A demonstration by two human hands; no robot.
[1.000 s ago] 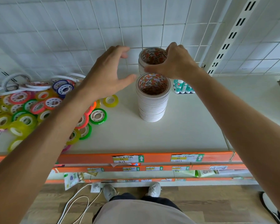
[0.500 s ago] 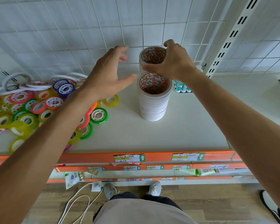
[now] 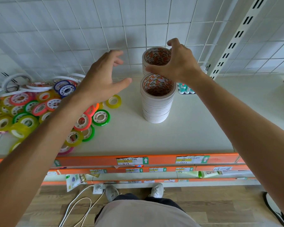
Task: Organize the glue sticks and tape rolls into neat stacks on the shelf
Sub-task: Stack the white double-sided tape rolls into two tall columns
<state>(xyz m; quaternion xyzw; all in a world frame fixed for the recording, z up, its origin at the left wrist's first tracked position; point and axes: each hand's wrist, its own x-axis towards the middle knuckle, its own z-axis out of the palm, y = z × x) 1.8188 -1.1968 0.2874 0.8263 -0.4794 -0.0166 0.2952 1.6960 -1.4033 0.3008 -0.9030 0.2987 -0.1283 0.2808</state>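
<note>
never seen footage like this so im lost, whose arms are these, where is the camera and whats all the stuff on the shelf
No machine here: a person wears a camera on the head, looking down past both arms to their shoes. The right hand grips the rear stack of white tape rolls, just behind the front stack on the white shelf. The left hand hovers open, holding nothing. Left lies a loose pile of coloured tape rolls; glue sticks peek out behind the right wrist.

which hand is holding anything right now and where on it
The right hand grips the rear stack of white tape rolls around its top rim, thumb at front, fingers behind. The left hand hovers open, holding nothing.
</note>
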